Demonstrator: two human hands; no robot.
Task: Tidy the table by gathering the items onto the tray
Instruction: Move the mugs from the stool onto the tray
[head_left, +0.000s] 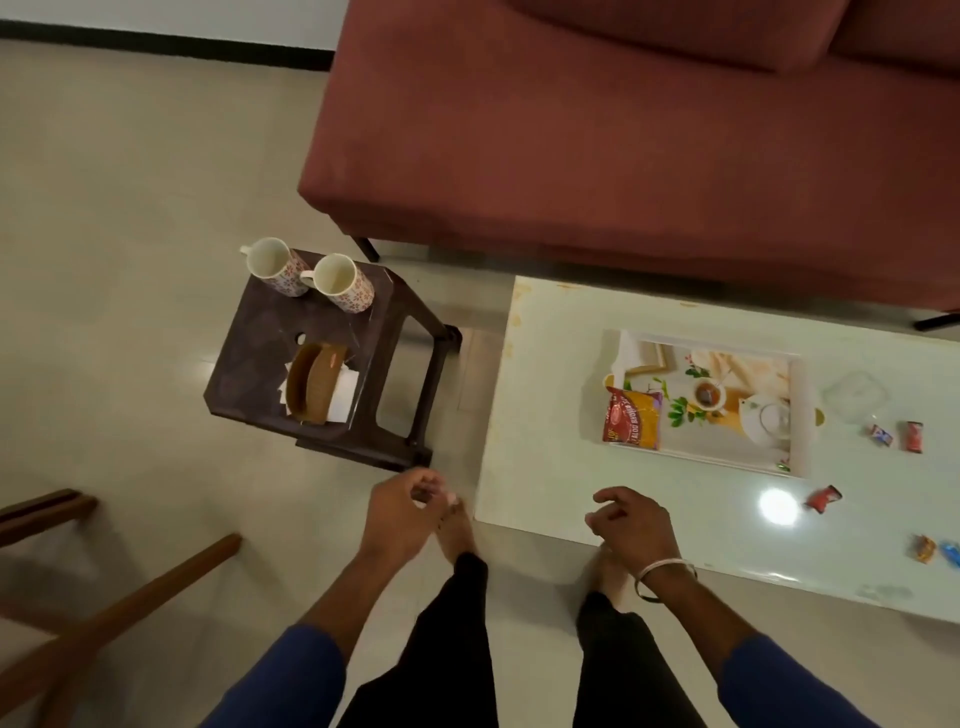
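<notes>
Both hands hang low in the head view, nearest the camera, above the person's bare feet. At about 7 o'clock the left hand (402, 512) hovers over the floor with its fingers loosely curled and nothing in them; motion blur makes the fingertips hard to read, so they may be lightly touching. At about 5 o'clock the right hand (631, 525) hovers over the near corner of the white worktop (550, 467), fingers relaxed and slightly bent, holding nothing, a bangle on its wrist.

On the worktop, toward 3 o'clock, sits the printed tray (727, 447), with a red and yellow snack packet (632, 419) lying at its left end. Just beyond the tray's right end lies a clear container (856, 396). Small wrapped candies lie loose on the worktop, off the tray: two (896, 435) near the container, a red one (823, 499) closer in, and two more (935, 550) at the right edge.

At 10 o'clock, apart from the worktop, a brown stool (260, 364) carries two flowered mugs (311, 275) at its far side and a napkin holder (314, 382) with white napkins at its near side. A maroon sofa (623, 130) fills 12 o'clock.
</notes>
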